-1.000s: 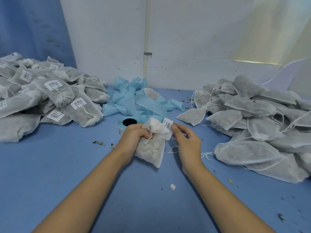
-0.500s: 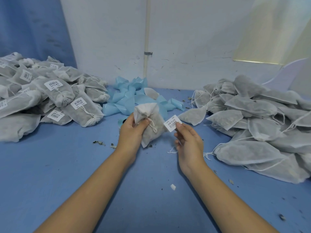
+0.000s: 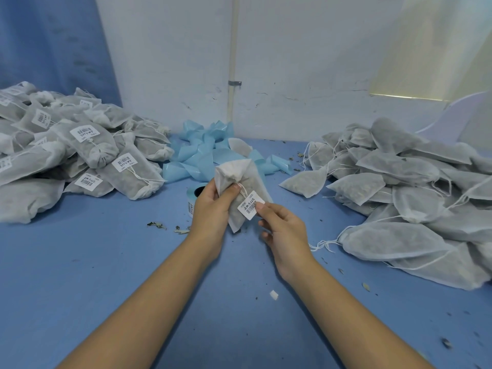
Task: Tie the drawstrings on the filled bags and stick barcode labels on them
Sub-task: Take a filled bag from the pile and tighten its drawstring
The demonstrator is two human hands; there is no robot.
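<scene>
My left hand grips a white filled mesh bag upright above the blue table, thumb across its tied neck, where a short drawstring hangs. My right hand pinches a white barcode label at its right edge and holds it against the front of the bag. A roll of labels stands on the table behind my left hand, mostly hidden by it.
A pile of labelled bags lies at the left. A pile of unlabelled bags with loose strings fills the right. Crumpled light-blue backing strip lies at the back centre. Leaf bits and a paper scrap dot the blue table.
My left hand turned the bag upright and lifted it. My right hand brought the label from beside the bag onto its front.
</scene>
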